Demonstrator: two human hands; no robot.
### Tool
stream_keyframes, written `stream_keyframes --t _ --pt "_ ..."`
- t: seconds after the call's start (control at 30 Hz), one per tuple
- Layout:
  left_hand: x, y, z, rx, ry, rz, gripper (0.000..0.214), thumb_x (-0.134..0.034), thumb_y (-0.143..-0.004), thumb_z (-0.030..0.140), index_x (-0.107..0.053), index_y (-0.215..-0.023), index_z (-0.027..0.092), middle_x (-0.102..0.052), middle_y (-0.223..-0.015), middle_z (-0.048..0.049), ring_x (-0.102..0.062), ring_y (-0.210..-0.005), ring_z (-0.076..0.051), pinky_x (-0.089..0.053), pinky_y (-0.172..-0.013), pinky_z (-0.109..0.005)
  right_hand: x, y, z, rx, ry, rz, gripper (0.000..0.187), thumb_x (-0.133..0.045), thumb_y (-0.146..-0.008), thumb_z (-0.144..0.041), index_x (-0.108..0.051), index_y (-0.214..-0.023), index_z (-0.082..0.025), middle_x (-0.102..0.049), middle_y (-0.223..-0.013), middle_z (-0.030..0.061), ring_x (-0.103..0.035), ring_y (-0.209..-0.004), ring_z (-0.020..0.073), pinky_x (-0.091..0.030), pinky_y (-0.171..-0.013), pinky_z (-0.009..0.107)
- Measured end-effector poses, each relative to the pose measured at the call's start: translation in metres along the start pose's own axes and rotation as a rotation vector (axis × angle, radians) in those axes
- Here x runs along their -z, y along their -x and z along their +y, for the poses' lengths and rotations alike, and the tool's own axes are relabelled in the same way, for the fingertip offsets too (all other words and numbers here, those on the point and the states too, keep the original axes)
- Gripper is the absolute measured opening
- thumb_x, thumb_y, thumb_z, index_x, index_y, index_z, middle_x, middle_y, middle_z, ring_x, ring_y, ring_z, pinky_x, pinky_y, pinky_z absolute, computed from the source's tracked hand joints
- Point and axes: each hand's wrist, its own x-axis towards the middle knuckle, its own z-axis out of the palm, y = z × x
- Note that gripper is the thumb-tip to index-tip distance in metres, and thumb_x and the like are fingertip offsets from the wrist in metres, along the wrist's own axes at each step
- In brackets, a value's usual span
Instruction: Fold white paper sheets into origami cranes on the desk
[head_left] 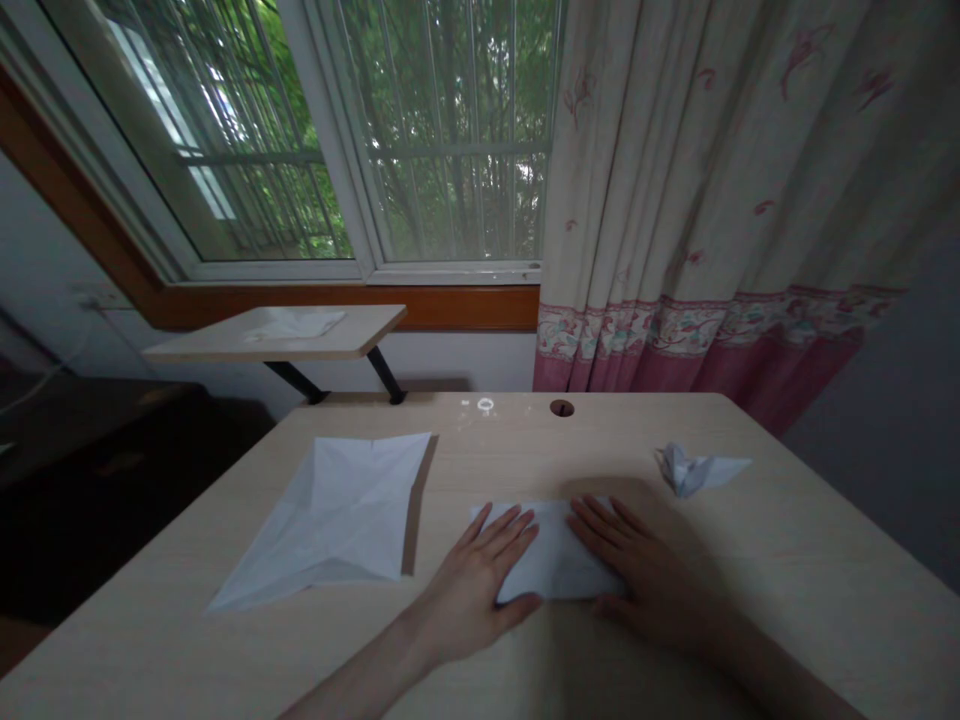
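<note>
- Left hand: open, palm down, fingers spread, pressing flat on the folded paper.
- Right hand: open, palm down, resting on that paper's right end.
- Folded paper: white, lying flat on the worktop between both hands.
- Creased sheet: white, opened out on the worktop, left of the left hand.
- Crumpled paper: white, on the worktop, beyond the right hand.
- Worktop: pale wood grain, with a round hole near the far edge.
- Side shelf: pale, beneath the window, bearing a white sheet.
- Curtain: cream and pink, right of the window.
</note>
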Motion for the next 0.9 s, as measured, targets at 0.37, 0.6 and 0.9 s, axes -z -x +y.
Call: stream_keyframes --t 0.37,0.6,0.9 --pt "0.003 0.004 0.004 -0.042 -0.058 0.07 0.046 -0.058 -0.097 0.039 -0.051 -0.141 0.029 -0.055 -0.145 -0.0006 -0.048 -0.137 -0.024 -0.034 -0.118 -0.05 0.003 0.002 0.0 -0.007 -0.001 0.027 0.069 -0.053 -0.094 -0.058 -0.03 -0.153 -0.03 -0.03 -0.159 0.0045 -0.027 -0.147 0.0269 -0.019 -0.121 0.051" --pt "-0.006 -0.001 0.008 -0.261 -0.155 0.49 0.022 -0.049 -0.102 0.026 -0.07 -0.108 0.02 -0.077 -0.102 -0.0021 -0.071 -0.092 -0.019 -0.055 -0.09 -0.038 0.0 0.004 0.007 0.049 0.004 0.08 0.056 -0.054 -0.096 -0.052 -0.046 -0.146 -0.029 -0.046 -0.151 0.006 -0.038 -0.142 0.0298 -0.026 -0.118 0.056" --pt "0.006 -0.001 0.015 -0.293 -0.176 0.641 0.022 -0.048 -0.095 0.01 -0.066 -0.107 0.013 -0.076 -0.102 -0.0046 -0.067 -0.089 -0.02 -0.051 -0.088 -0.036 0.011 0.004 -0.001 0.166 0.04 0.285 0.044 -0.058 -0.095 -0.038 -0.057 -0.137 -0.024 -0.068 -0.129 0.0068 -0.06 -0.123 0.026 -0.032 -0.115 0.056"
